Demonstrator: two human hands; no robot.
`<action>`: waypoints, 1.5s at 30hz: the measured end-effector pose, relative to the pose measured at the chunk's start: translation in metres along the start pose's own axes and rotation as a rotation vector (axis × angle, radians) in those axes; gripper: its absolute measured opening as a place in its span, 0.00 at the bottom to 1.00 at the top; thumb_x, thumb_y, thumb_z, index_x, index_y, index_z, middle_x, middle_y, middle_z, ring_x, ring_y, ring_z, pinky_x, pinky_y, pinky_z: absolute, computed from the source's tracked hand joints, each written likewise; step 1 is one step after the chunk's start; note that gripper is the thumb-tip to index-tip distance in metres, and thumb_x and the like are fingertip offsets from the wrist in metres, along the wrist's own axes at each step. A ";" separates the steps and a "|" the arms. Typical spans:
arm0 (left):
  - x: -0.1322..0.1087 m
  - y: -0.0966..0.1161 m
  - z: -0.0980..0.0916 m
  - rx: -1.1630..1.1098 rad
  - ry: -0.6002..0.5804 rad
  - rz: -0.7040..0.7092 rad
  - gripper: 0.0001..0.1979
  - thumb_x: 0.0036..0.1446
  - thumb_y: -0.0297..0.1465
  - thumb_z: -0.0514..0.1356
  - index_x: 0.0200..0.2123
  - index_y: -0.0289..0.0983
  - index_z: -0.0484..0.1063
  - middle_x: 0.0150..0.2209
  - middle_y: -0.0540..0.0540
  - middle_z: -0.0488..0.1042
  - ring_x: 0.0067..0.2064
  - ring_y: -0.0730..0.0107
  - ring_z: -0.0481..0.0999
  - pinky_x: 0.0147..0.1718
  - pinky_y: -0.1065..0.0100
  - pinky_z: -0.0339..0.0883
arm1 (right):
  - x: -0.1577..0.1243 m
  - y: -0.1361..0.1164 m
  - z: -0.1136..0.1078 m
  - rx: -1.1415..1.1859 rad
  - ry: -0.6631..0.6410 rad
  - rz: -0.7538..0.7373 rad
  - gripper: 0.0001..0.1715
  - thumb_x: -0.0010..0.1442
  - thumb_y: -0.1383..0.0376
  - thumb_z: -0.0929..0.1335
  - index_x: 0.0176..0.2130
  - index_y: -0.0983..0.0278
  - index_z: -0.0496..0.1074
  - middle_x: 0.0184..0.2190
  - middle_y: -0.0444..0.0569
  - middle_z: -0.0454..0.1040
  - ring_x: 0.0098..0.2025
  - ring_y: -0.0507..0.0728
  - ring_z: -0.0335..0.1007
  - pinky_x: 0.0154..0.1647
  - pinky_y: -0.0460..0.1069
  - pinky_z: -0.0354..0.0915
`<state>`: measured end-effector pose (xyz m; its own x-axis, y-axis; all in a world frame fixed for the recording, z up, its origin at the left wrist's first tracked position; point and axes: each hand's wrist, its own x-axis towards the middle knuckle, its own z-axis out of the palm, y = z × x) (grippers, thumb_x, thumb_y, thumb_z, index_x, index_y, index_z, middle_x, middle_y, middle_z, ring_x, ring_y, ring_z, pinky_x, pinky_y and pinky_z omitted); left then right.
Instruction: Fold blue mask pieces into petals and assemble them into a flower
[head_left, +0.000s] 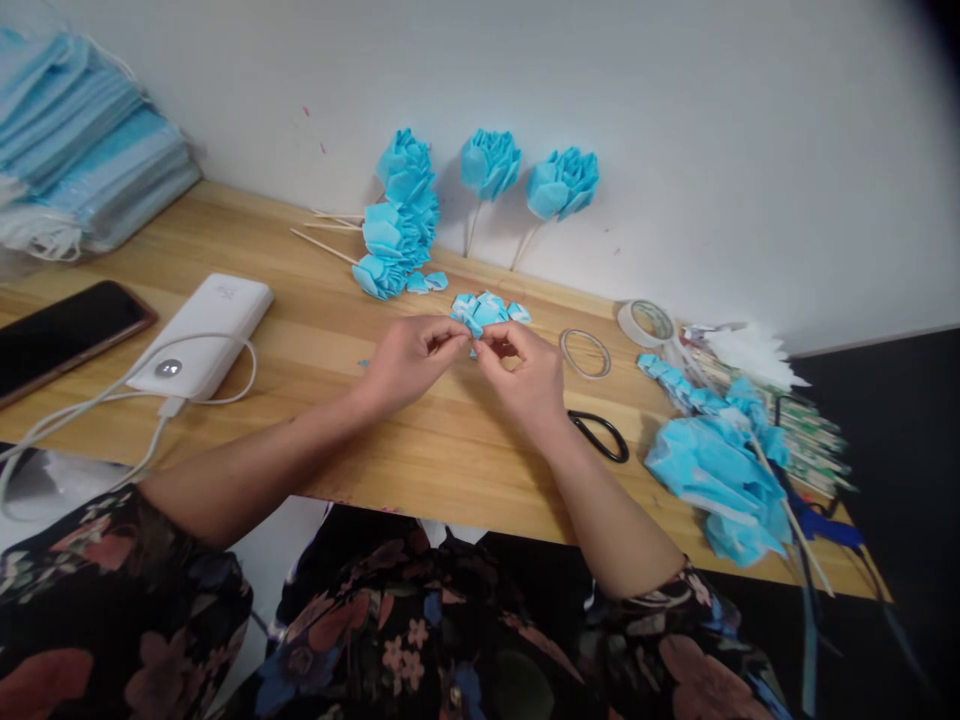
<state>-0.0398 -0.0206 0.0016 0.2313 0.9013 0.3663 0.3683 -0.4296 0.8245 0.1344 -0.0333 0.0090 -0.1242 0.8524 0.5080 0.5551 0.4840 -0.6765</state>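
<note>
My left hand point(415, 362) and my right hand point(523, 378) meet over the middle of the table, each with thumb and forefinger pinched together. Between their fingertips is a small light-blue folded petal point(470, 322), partly hidden by the fingers. Just behind it lies a small heap of blue folded petals point(493, 306). Farther back, several blue handmade flowers point(397, 235) on thin sticks are piled up. A flower point(491, 163) and another flower point(564, 184) lean upright against the wall. Scissors point(600, 437) with a black handle lie by my right wrist, their blades hidden.
A thin tape ring point(585, 354) and a tape roll point(645, 322) lie to the right. Beyond them are crumpled blue material point(716, 480) and a blue tool point(829, 527). At left are a power bank point(206, 335) with a cable, a phone point(71, 335) and stacked blue masks point(90, 140).
</note>
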 end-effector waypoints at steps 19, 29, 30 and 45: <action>-0.003 0.000 0.001 0.112 -0.001 0.065 0.12 0.64 0.31 0.57 0.33 0.38 0.80 0.30 0.48 0.81 0.31 0.71 0.76 0.31 0.69 0.62 | 0.000 -0.004 0.000 0.086 -0.067 0.142 0.09 0.61 0.62 0.65 0.30 0.61 0.72 0.28 0.44 0.77 0.30 0.53 0.71 0.35 0.50 0.66; -0.002 0.001 0.000 0.185 -0.018 0.153 0.13 0.64 0.30 0.56 0.30 0.38 0.79 0.28 0.48 0.80 0.29 0.71 0.74 0.29 0.68 0.59 | 0.001 -0.002 -0.003 0.155 -0.082 0.200 0.13 0.63 0.57 0.67 0.31 0.61 0.73 0.26 0.43 0.75 0.29 0.51 0.68 0.34 0.48 0.65; -0.002 0.001 0.000 0.180 -0.014 0.152 0.13 0.64 0.30 0.56 0.31 0.38 0.79 0.29 0.47 0.81 0.30 0.70 0.75 0.30 0.68 0.61 | 0.001 -0.001 -0.003 0.172 -0.081 0.217 0.14 0.64 0.56 0.67 0.31 0.61 0.74 0.26 0.43 0.75 0.28 0.51 0.68 0.33 0.48 0.65; -0.002 -0.002 0.001 0.207 0.057 0.179 0.13 0.66 0.32 0.56 0.33 0.39 0.80 0.30 0.46 0.81 0.32 0.69 0.75 0.32 0.67 0.63 | 0.000 0.007 0.001 0.295 -0.080 0.248 0.11 0.61 0.57 0.70 0.32 0.61 0.73 0.27 0.41 0.72 0.28 0.50 0.66 0.33 0.48 0.64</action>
<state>-0.0405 -0.0218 -0.0014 0.2602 0.8093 0.5266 0.5034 -0.5791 0.6413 0.1373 -0.0294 0.0040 -0.0859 0.9577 0.2746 0.3173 0.2875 -0.9037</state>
